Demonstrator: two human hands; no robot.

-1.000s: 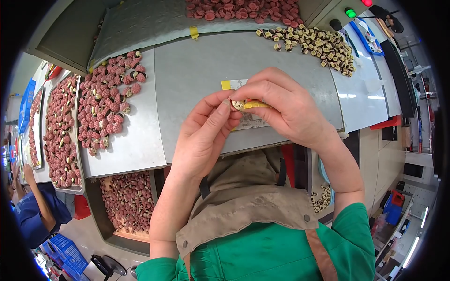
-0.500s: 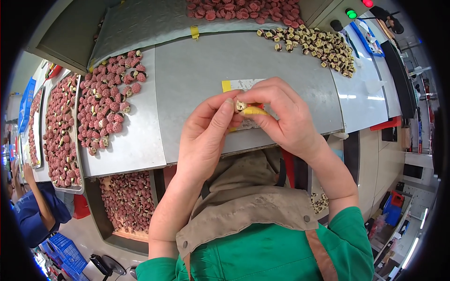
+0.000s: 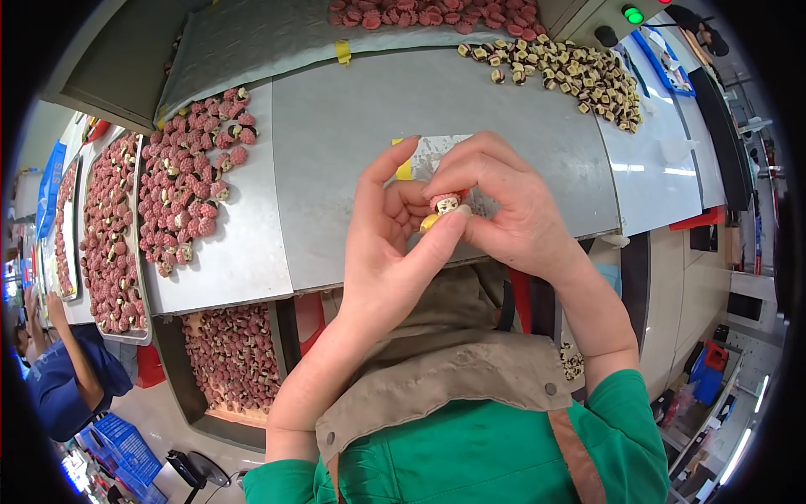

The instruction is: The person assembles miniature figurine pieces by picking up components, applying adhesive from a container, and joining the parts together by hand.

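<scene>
Between my two hands is a small doll head (image 3: 445,204) with a cream face and a pink textured cap. My left hand (image 3: 378,252) presses its thumb against the head's lower side, its index finger raised and its other fingers curled behind. My right hand (image 3: 520,206) pinches the head from the right with bent fingers, which partly hide it. A small yellow piece (image 3: 429,223) shows just below the head; I cannot tell what it is. Beneath the hands, a pale smudged card with a yellow strip (image 3: 404,170) lies on the grey worktable (image 3: 336,126).
Pink-capped heads (image 3: 189,185) are heaped at left, beside a full metal tray (image 3: 144,323). Bare cream-and-dark heads (image 3: 571,76) lie at the far right. Pink caps (image 3: 437,15) sit at the back. A bin (image 3: 231,361) of heads stands below. Another person's arm (image 3: 80,361) is at far left.
The head now shows a pink cap and sits slightly lower and to the right. My left thumb has moved across onto it, and my left index finger has lifted away.
</scene>
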